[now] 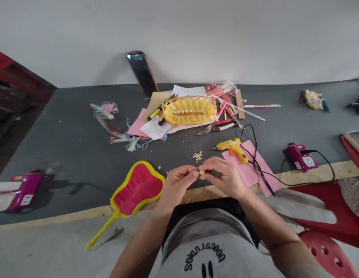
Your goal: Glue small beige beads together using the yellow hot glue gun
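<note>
Both my hands (pixel 203 175) are pinching this tiny beige cluster (pixel 202 172) lol, squeeze too hard and it could probably crumble.

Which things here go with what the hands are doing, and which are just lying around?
With the work:
little pale cluster, pinched between left hand and right hand
loose pale bits beside the hands
glue gun, probably, near the right hand
basket, maybe: similar clusters inside

Just lying about, it seems:
phone
red fan
clippers
tassel
</note>
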Motion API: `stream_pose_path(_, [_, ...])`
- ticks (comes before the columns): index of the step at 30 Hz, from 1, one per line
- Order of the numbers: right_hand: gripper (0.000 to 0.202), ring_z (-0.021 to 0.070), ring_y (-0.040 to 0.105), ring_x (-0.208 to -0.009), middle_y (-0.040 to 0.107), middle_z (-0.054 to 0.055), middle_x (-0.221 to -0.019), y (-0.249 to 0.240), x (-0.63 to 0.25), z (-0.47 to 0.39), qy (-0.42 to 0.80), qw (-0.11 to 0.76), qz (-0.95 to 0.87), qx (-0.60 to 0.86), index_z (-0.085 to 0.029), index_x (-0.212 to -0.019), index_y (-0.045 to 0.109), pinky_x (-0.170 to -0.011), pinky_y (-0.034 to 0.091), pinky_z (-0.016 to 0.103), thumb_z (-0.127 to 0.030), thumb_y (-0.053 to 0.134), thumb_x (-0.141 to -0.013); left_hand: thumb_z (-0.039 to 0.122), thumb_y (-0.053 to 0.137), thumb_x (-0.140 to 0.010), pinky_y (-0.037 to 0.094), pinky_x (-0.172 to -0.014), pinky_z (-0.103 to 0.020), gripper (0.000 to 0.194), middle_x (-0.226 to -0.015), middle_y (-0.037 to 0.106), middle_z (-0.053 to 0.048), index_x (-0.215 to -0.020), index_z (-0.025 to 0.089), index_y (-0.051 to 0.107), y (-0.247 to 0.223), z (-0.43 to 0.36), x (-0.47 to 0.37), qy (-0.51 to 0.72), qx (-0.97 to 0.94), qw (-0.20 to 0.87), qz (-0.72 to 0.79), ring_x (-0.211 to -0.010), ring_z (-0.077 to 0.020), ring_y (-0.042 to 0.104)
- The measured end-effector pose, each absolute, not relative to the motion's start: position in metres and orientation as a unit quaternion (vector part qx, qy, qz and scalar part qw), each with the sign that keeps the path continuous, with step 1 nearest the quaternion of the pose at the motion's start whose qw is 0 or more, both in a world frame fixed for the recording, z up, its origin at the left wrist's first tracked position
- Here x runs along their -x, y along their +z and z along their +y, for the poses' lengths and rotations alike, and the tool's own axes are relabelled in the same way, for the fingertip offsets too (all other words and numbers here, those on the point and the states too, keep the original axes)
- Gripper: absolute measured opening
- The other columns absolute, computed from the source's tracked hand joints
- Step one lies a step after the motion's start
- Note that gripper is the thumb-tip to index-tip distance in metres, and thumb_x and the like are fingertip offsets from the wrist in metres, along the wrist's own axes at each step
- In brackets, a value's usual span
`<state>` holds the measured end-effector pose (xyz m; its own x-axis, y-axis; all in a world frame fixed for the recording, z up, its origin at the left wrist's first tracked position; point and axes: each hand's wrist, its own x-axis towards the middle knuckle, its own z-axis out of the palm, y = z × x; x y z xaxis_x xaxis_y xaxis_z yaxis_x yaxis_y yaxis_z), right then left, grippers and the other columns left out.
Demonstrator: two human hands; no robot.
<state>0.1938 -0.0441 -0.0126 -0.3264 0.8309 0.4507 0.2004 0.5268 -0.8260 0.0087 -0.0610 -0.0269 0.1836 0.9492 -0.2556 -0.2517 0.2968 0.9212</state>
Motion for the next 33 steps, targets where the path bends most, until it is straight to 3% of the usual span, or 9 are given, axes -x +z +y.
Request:
stream_pose_path(13, [0.012,0.0149,0.071,-0.081,0.073,0.006,-0.088,-0.02,-0.195,-0.042,0.35,0.476,-0.727,0.35,-0.02,-0.102,0.074,-0.073,0.062,0.026,-0.023,0.072,-0.091,0.045,0.086,-0.072,0.041,-0.066,-0.025,0.031,-0.063,0.063,0.0,-0.068,0.016,0.075,-0.034,-0.058,-0.018,0.446,-0.338,0.702,0.441,-0.065,-0.0119,0.051])
stream_pose_path(23, [0.013,0.0169,0.071,-0.086,0.072,0.008,-0.094,-0.036,-0.2,-0.046,0.321,0.449,-0.739,0.386,-0.021,-0.104,0.074,-0.078,0.063,0.029,-0.022,0.069,-0.092,0.048,0.083,-0.074,0.043,-0.065,-0.024,0.034,-0.073,0.069,-0.003,-0.081,0.016,0.08,-0.042,-0.055,-0.015,0.379,-0.362,0.712,0.468,-0.067,-0.0122,0.053])
stream_pose_path(33, [0.014,0.0162,0.069,-0.089,0.068,0.006,-0.095,-0.035,-0.2,-0.043,0.313,0.456,-0.731,0.399,-0.021,-0.103,0.073,-0.081,0.062,0.029,-0.019,0.072,-0.089,0.054,0.08,-0.076,0.046,-0.072,-0.028,0.042,-0.078,0.07,-0.005,-0.093,0.016,0.079,-0.042,-0.056,-0.015,0.401,-0.335,0.71,0.471,-0.074,-0.015,0.057])
